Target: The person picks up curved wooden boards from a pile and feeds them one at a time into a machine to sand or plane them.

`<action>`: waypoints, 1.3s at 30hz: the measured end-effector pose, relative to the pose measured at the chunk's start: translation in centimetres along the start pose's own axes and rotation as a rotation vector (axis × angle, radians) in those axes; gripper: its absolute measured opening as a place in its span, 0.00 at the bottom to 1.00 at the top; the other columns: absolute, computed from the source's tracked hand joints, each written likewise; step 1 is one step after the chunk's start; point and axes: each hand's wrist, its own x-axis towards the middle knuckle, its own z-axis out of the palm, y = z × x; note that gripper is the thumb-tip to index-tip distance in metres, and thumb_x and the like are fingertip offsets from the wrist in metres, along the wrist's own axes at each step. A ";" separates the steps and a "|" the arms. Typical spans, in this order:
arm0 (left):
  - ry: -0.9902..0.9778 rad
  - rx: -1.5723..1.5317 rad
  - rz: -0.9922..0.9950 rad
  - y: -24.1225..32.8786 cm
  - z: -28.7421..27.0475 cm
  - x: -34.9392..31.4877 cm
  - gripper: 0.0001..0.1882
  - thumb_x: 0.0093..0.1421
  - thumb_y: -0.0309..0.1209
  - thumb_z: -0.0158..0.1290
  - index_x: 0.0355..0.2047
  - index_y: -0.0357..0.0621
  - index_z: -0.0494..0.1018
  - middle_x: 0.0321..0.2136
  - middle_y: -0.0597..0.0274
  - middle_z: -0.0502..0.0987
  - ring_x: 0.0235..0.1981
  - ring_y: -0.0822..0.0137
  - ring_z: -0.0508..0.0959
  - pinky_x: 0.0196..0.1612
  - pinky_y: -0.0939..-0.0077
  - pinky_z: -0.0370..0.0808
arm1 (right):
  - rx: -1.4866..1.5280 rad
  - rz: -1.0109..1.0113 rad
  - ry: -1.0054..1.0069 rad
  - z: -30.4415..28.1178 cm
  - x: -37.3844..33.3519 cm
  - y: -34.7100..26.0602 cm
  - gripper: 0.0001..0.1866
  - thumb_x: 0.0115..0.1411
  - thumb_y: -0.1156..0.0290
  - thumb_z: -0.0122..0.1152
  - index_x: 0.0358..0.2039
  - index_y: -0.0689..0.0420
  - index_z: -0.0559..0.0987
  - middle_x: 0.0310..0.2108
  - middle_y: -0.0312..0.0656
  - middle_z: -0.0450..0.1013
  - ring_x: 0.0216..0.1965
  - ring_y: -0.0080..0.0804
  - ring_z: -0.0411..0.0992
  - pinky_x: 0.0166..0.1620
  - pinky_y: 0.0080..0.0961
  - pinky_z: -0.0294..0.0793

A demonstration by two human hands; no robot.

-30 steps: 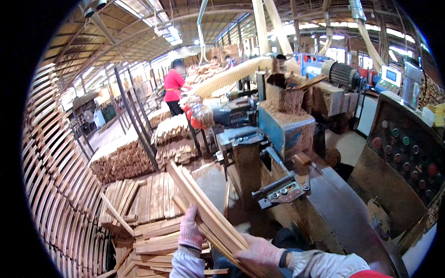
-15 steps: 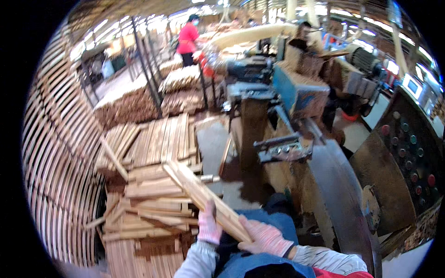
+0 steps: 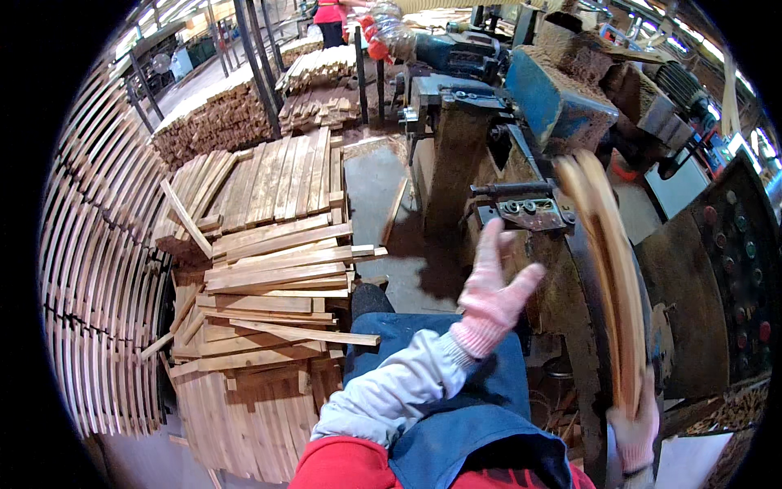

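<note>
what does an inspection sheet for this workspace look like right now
surface: grey floor, sawdust near the machine.
job's things: bundle of thin wooden slats, upright and blurred, gripped at its lower end by the right hand.
clutter: loose slats heaped on the stack at left; curved slat rack beside it.
grippers: left hand in a pink glove, raised, fingers spread, holding nothing; right hand closed on the bundle.
cables: nothing seen.
surroundings: blue and brown woodworking machine, control panel at right, a person in red far back.
</note>
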 end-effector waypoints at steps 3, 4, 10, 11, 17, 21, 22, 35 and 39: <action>0.224 0.171 0.020 -4.5 -5.7 -1.5 0.43 0.60 0.27 0.61 0.71 0.43 0.49 0.59 0.50 0.66 0.60 0.59 0.68 0.66 0.63 0.63 | -0.274 0.285 -0.147 -2.7 -4.6 1.3 0.46 0.51 0.72 0.63 0.71 0.60 0.57 0.65 0.52 0.65 0.65 0.40 0.64 0.64 0.31 0.63; 0.291 0.326 0.058 -5.5 -8.4 -2.1 0.43 0.60 0.26 0.60 0.71 0.43 0.50 0.58 0.51 0.67 0.60 0.59 0.68 0.66 0.63 0.63 | -0.322 0.264 -0.149 -3.2 -5.2 1.4 0.44 0.54 0.66 0.64 0.70 0.59 0.58 0.63 0.53 0.67 0.63 0.44 0.66 0.61 0.34 0.66; 1.083 0.742 -0.146 -6.3 -25.3 -7.4 0.46 0.60 0.34 0.63 0.71 0.38 0.48 0.65 0.46 0.61 0.65 0.54 0.64 0.67 0.67 0.60 | -0.047 0.208 0.136 1.4 1.1 5.9 0.41 0.60 0.80 0.51 0.74 0.56 0.51 0.73 0.46 0.53 0.71 0.39 0.54 0.69 0.29 0.54; 1.186 0.795 -0.210 -6.0 -27.9 -8.7 0.47 0.59 0.33 0.64 0.71 0.37 0.47 0.65 0.44 0.60 0.65 0.52 0.63 0.69 0.66 0.59 | 0.019 0.248 0.296 3.2 4.3 3.8 0.45 0.54 0.74 0.59 0.72 0.58 0.54 0.65 0.53 0.64 0.60 0.43 0.70 0.59 0.34 0.71; 1.233 0.298 -0.727 -8.0 -33.3 -10.3 0.46 0.57 0.41 0.66 0.67 0.35 0.54 0.63 0.40 0.64 0.60 0.49 0.69 0.63 0.61 0.67 | 0.187 0.076 0.463 8.2 22.7 7.5 0.41 0.62 0.70 0.62 0.72 0.54 0.54 0.70 0.46 0.58 0.68 0.40 0.58 0.67 0.34 0.60; 1.406 0.022 -0.634 -12.9 -37.2 -13.0 0.24 0.59 0.38 0.60 0.48 0.28 0.73 0.44 0.47 0.78 0.39 0.55 0.78 0.45 0.57 0.76 | 0.317 -0.254 0.347 10.3 25.1 2.3 0.42 0.59 0.80 0.61 0.72 0.55 0.55 0.72 0.46 0.54 0.70 0.38 0.55 0.69 0.32 0.57; 1.509 -0.002 -0.607 -11.8 -34.5 -10.8 0.21 0.59 0.36 0.58 0.44 0.28 0.75 0.40 0.46 0.79 0.35 0.55 0.79 0.43 0.57 0.77 | 0.378 -0.221 0.307 9.6 24.0 2.2 0.43 0.58 0.82 0.60 0.72 0.56 0.55 0.72 0.45 0.53 0.71 0.38 0.54 0.70 0.32 0.54; 0.066 2.018 -0.858 -1.9 -44.8 2.2 0.32 0.55 0.39 0.63 0.60 0.50 0.68 0.56 0.50 0.71 0.60 0.52 0.70 0.62 0.60 0.67 | -0.138 0.436 -0.105 -3.3 -3.1 4.8 0.40 0.59 0.65 0.62 0.70 0.59 0.59 0.64 0.55 0.65 0.61 0.49 0.65 0.62 0.39 0.65; -0.365 2.084 -0.677 -3.6 -49.9 6.0 0.35 0.45 0.41 0.71 0.54 0.53 0.70 0.56 0.55 0.71 0.60 0.51 0.69 0.62 0.56 0.66 | 0.090 0.524 0.306 1.5 0.9 5.7 0.41 0.58 0.78 0.54 0.72 0.59 0.54 0.69 0.44 0.58 0.60 0.38 0.65 0.62 0.34 0.62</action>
